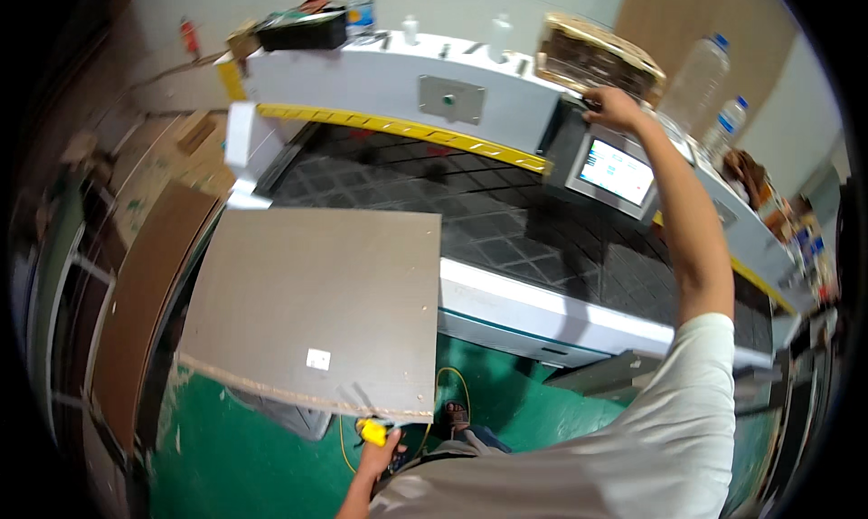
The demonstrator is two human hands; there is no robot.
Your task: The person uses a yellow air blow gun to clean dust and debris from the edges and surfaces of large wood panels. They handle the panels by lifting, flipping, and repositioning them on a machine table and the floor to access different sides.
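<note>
My left hand (378, 454) is closed around a yellow hand tool (372, 431), just below the near edge of a grey-brown flat panel (316, 293). A small white label (317, 359) sticks to that panel, and a few small light marks show near its right edge. My right arm reaches far forward. At its end my right hand (615, 108) has its fingers curled at the top of a dark control box with a lit touch screen (616, 173); a small dark part under the fingertips is too unclear to name.
A long white machine has a black patterned bed (434, 193) and a yellow strip (398, 130). Bottles, a black bin (303, 31) and a wrapped brown bundle (597, 53) stand on its top. A yellow hose (467, 388) lies on the green floor. Boards (149, 311) lean at left.
</note>
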